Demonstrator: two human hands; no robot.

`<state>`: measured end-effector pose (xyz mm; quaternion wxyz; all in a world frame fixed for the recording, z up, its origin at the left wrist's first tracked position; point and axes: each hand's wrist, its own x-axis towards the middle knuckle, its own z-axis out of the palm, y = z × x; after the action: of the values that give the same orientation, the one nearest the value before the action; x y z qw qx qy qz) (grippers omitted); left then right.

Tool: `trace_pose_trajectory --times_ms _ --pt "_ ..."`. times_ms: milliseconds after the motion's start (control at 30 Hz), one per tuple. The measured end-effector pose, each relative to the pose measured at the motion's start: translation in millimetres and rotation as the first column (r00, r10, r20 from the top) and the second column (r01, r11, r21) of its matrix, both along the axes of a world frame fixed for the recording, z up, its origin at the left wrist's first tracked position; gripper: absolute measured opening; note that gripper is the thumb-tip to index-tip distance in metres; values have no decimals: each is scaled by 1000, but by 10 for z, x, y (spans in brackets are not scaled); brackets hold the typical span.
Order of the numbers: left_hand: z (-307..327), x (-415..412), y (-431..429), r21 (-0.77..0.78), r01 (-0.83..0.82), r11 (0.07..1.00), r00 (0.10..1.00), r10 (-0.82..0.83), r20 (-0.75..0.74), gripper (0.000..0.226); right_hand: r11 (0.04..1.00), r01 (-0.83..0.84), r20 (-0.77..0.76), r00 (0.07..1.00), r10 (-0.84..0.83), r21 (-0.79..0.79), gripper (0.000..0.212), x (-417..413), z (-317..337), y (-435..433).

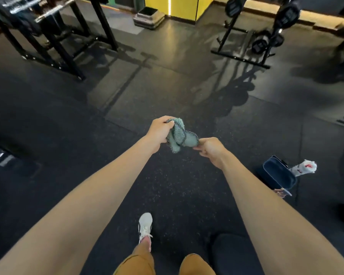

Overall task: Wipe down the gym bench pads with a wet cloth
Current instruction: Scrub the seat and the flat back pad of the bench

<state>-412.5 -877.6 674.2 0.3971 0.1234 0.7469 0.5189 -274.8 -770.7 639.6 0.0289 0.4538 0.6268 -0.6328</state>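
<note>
Fingers [165,121] of my left hand [158,133] curl round the bunched top of the cloth [180,136]; right hand [212,149] pinches its lower end. Cloth spans between them in mid-air, long axis slanting down to my right. No pad clearly in view, so cannot tell which hand is nearer

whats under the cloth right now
Only speckled black floor; the cloth hangs in the air, gripped by the left hand and right hand. The cloth covers the patch behind it.

Dim, backlit room; long floor shadows, blurred and bowed edges.
</note>
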Motion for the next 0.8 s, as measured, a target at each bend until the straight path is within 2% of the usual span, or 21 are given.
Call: trace_pose_trajectory --times_ms 100,167,233,300,367,433,500,533,633,733,800 --pt "80 -428 225 -10 130 991 991 -130 -9 23 986 -145 154 979 130 87 45 -398 0 143" --pt "137 -653 425 -21 255 967 967 -255 -9 24 972 -177 215 966 142 154 32 -633 0 268" --pt "161 -806 650 5 359 933 933 -359 18 25 973 -37 215 977 -13 228 22 -766 5 432" --pt "177 -875 882 47 454 890 889 -455 44 27 949 161 133 970 -202 270 24 -782 9 601" --pt "190 -873 1121 53 534 844 841 -536 69 30 907 299 44 944 -326 297 44 -723 60 753" --pt "195 -828 1385 49 595 802 799 -597 76 31 898 397 -74 918 -390 188 65 -633 142 905" --pt "209 -730 1665 46 647 761 756 -649 91 32 921 385 -137 916 -376 48 75 -536 204 1090" --pt "213 -667 1790 48 668 742 736 -669 104 33 936 351 -147 928 -343 29 77 -481 214 1176" --pt "217 -421 2200 51 744 666 652 -740 162 29 925 370 -149 923 -355 83 62 -269 188 1441" --pt "208 -182 2641 54 821 569 553 -814 177 11 828 524 -142 852 -505 198 43 -65 244 1730" --pt "208 -31 2934 30 858 512 503 -852 146 11 785 567 -123 823 -555 249 34 79 280 1941"
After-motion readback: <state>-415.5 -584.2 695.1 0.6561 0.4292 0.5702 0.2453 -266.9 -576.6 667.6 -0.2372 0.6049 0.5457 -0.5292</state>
